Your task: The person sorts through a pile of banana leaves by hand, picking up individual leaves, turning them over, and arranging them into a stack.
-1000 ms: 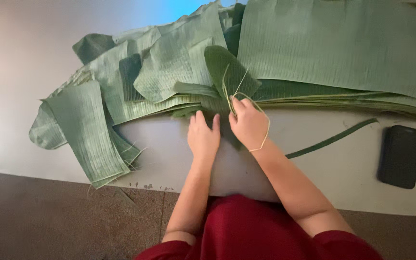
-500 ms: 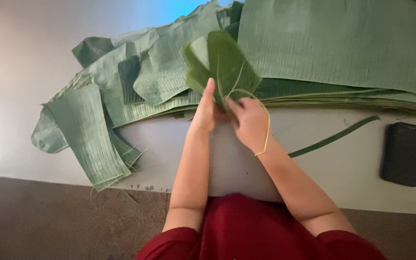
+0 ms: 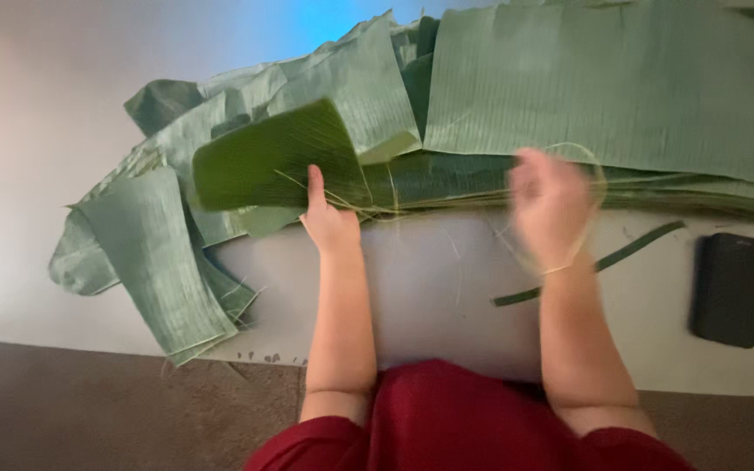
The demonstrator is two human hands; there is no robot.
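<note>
My left hand [image 3: 332,225] grips the lower right corner of a dark green leaf piece [image 3: 272,161] and holds it tilted over the paler cut leaves. Loose pale fibres trail from that corner across the white table [image 3: 447,296]. Off to the right, my right hand [image 3: 550,205] is blurred by motion, apart from the leaf piece. A thin pale fibre strand [image 3: 598,170] loops around this hand down to the wrist and seems to be held in it.
A wide stack of large green leaves [image 3: 621,96] covers the table's far side. Smaller cut leaf pieces [image 3: 146,253] lie at the left. A narrow green leaf strip [image 3: 604,262] and a dark phone [image 3: 730,288] lie at the right.
My hands were together on a folded leaf bundle. Now the leaf is spread out to the left in my left hand, and my right hand has swung away to the right with the strand.
</note>
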